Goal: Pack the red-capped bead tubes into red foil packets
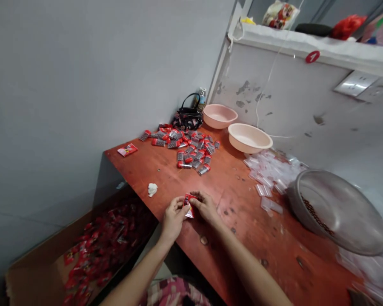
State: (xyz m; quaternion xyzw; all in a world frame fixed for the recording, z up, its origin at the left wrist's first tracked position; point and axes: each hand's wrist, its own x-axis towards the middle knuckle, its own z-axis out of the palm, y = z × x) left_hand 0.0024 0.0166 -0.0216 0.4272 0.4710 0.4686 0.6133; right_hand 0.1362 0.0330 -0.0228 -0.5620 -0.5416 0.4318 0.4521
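The left hand (175,217) and right hand (206,207) are pinching a small red packet (189,205) between them, holding it over the counter (242,221) (a cardboard box of red packets (32,272) is sitting just beside).

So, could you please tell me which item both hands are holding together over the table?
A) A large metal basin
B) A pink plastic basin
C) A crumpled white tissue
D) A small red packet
D: the left hand and right hand meet at the small red packet, gripping it between them.
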